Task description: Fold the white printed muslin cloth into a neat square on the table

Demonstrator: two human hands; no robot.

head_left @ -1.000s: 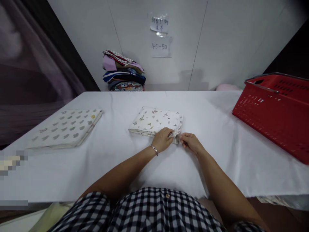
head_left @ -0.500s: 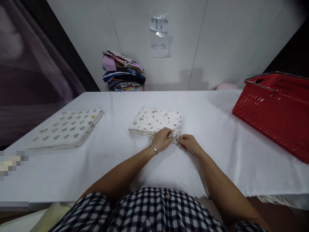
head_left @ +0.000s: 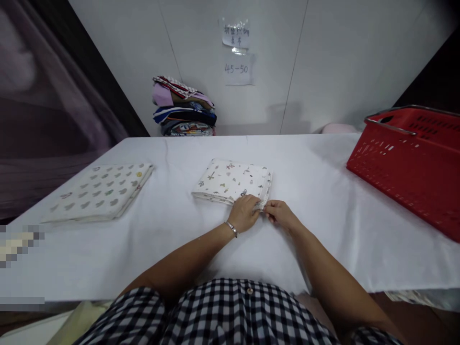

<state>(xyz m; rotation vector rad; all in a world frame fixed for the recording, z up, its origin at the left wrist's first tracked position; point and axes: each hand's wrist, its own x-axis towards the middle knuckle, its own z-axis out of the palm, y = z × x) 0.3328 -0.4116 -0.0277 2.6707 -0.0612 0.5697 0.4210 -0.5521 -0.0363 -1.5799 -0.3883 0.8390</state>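
Observation:
A folded white cloth with small printed figures (head_left: 230, 179) lies in the middle of the white-covered table (head_left: 323, 225). My left hand (head_left: 244, 213), with a bracelet at the wrist, rests curled on the cloth's near right corner. My right hand (head_left: 280, 213) pinches the same corner's edge from the right. Both hands meet at that corner, fingers closed on the fabric layers.
A second folded cloth with green shapes (head_left: 98, 191) lies at the left. A red plastic basket (head_left: 409, 167) with a metal handle stands at the right. A stack of folded coloured fabrics (head_left: 183, 108) sits against the back wall under paper notes (head_left: 237, 52).
Both hands have drawn a little closer together at the cloth's corner, and the lifted layers there now lie flatter. Nothing else has moved.

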